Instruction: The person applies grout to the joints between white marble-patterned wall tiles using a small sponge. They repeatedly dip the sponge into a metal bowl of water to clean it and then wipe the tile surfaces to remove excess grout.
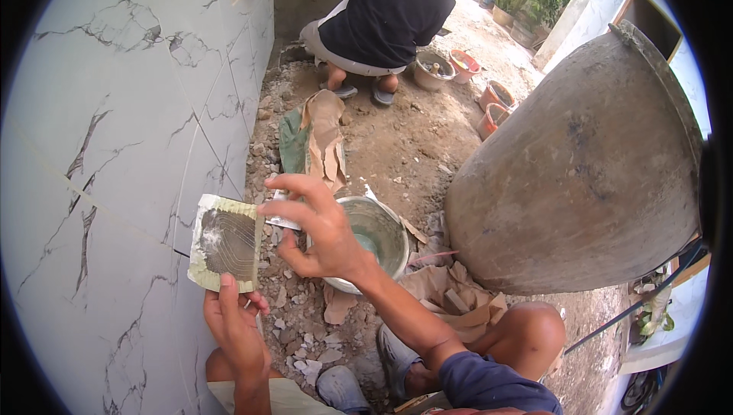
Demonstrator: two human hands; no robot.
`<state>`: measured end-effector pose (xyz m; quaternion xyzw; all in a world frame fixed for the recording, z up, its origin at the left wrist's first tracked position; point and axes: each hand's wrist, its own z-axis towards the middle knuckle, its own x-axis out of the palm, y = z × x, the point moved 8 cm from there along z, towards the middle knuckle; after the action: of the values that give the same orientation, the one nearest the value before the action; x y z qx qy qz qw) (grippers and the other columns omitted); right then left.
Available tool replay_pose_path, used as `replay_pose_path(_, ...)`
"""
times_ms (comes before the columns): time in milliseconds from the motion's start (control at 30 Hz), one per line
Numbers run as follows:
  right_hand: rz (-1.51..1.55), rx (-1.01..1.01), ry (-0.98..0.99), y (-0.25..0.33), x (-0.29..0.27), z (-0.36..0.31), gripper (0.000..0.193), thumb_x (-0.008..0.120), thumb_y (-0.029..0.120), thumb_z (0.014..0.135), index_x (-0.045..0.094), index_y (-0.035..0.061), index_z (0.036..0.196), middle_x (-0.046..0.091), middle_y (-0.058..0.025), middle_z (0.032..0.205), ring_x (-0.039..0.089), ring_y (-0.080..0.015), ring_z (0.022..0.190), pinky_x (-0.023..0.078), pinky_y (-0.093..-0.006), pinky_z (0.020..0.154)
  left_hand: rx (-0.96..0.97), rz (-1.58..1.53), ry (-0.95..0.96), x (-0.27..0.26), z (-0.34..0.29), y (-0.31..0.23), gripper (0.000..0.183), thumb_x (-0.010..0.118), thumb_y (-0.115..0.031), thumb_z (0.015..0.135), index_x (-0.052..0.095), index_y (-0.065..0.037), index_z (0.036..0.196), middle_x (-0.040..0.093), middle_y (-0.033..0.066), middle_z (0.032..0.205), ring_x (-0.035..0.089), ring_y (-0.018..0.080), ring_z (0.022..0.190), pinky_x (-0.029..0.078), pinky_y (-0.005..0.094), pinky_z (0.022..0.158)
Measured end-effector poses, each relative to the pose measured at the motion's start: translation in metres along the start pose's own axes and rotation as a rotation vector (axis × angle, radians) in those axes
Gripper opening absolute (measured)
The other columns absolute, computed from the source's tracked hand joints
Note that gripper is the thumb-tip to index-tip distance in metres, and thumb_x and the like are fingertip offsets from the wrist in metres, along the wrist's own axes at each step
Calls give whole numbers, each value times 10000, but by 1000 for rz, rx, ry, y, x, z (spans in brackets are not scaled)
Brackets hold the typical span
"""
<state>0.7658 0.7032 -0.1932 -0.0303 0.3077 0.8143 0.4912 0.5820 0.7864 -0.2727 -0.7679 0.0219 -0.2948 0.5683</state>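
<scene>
A squarish pad with a pale yellow-green border and a grey face marked by fine curved lines stands upright, close to the tiled wall. My left hand grips it from below, thumb on the lined face. My right hand is raised beside the pad's right edge, its fingers and thumb apart, one fingertip at or very near that edge. A small white piece shows behind the right fingers; whether they touch it I cannot tell. Below and behind that hand stands a bowl with greenish water, partly covered by my hand.
White marbled wall tiles rise on the left. A large grey-brown pot leans at the right. Rubble and torn brown paper lie on the dirt floor. Ahead, a person in black squats near several buckets.
</scene>
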Motion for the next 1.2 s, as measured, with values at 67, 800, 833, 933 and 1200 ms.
replay_pose_path(67, -75, -90, 41, 7, 7, 1, 571, 749, -24, 738, 724, 133, 1287, 631, -153, 1414, 614, -347, 1292, 529, -469, 1027, 6, 3, 3, -3, 2, 1, 341, 607, -374, 1131, 595, -43, 1210, 612, 34, 871, 589, 143, 739, 484, 315, 660)
replay_pose_path(800, -173, -381, -29, 12, 36, -24, 284, 775, 143, 833, 829, 168, 1111, 776, -23, 1191, 710, -238, 1097, 517, -391, 896, -3, -26, 129, 8, -1, 0, 341, 559, -303, 1147, 621, 22, 1233, 675, 67, 949, 573, 111, 721, 497, 283, 675)
replay_pose_path(833, -162, -379, -29, 13, 36, -24, 280, 768, 140, 841, 829, 167, 1113, 775, -26, 1188, 713, -237, 1092, 521, -391, 889, -6, -22, 129, 7, -1, 1, 346, 561, -303, 1146, 623, 24, 1241, 676, 66, 956, 571, 109, 722, 495, 281, 675)
replay_pose_path(933, -174, -371, -14, 13, 38, -28, 288, 787, 139, 834, 828, 173, 1116, 781, -24, 1206, 717, -234, 1102, 515, -392, 908, -9, -22, 130, 5, -1, 1, 352, 570, -298, 1143, 627, 28, 1262, 678, 63, 975, 566, 104, 726, 489, 277, 672)
replay_pose_path(1200, -222, -323, -87, 12, 29, -39, 290, 818, 141, 812, 829, 185, 1098, 789, -26, 1262, 720, -241, 1139, 509, -405, 922, -25, -31, 140, 13, -5, 7, 332, 593, -242, 1133, 625, 41, 1304, 684, 58, 1006, 557, 92, 735, 485, 280, 664)
